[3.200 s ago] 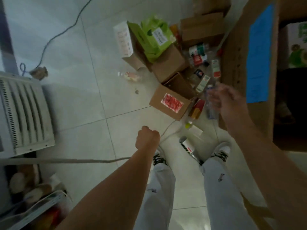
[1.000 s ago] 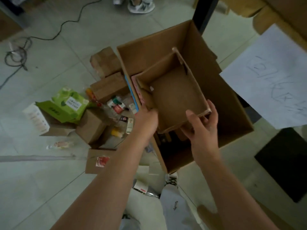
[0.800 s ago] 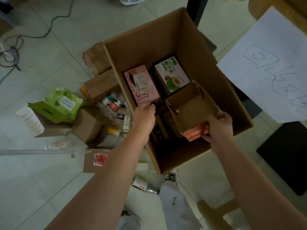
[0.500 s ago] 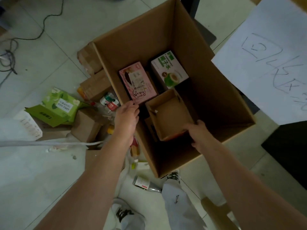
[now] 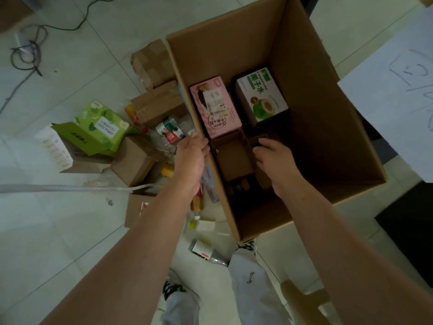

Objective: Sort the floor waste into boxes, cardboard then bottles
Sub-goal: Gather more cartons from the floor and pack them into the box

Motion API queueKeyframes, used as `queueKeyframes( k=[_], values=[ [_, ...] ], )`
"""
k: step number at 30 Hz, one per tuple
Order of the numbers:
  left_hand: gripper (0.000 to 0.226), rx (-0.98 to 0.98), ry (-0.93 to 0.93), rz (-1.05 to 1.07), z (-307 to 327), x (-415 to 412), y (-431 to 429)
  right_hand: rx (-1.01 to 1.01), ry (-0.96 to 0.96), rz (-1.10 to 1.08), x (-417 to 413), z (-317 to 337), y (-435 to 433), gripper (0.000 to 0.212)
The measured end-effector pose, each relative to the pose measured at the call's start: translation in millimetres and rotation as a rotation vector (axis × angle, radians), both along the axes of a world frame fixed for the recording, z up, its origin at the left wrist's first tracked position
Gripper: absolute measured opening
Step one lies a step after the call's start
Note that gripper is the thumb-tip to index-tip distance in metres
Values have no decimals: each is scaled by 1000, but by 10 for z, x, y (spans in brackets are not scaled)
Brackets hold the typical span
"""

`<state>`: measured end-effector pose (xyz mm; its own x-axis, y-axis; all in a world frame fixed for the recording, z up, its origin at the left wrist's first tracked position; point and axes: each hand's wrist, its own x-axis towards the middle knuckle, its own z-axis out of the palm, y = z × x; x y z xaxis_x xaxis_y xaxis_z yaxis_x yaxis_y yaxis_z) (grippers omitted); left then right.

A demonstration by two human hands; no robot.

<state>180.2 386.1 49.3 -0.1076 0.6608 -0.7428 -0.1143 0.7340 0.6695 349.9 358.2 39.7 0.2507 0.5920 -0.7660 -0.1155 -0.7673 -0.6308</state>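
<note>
Cardboard sorting is partway: the grip of the right hand pinches the open brown carton inside the big box; the left hand curls its grip over the box rim. At 9 o'clock, floor cartons and bottles wait.

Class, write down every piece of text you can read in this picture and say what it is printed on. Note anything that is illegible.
"APPLE JUICE": white label on the green carton, upside down to the camera.
"椰子水": top of the white-and-green box inside the big cardboard box.
"3+2": pink box, printed sideways.
Handwriting on the white paper sheet: cut off by the frame, unreadable.
Bottle labels and smaller print on the boxes: too blurred.
</note>
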Motion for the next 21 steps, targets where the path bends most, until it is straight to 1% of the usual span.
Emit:
queueKeyframes(
  k=[4,6,7,9,10,13,16,19,21],
  values=[
    [36,29,-8,76,5,-288,-22,162,-11,55,-392,186,86,38],
    [26,62,7,97,15,-474,-55,247,4,131,-638,311,98,34],
    [25,80,33,97,35,-584,-84,282,12,166,-770,378,97,32],
    [38,112,136,102,50,-851,-154,331,40,201,-1029,489,89,35],
    [45,118,176,136,51,-996,-185,345,51,213,-1160,523,80,37],
    [47,95,284,239,0,-1477,-279,355,55,276,-1541,510,20,36],
    [49,-18,383,268,-181,-2001,-525,328,54,334,-1880,352,-127,34],
    [51,-194,358,316,-435,-2458,-920,248,44,423,-2175,120,-318,33],
    [51,-250,330,331,-592,-2654,-1212,157,43,447,-2349,-104,-450,27]
  ],
)
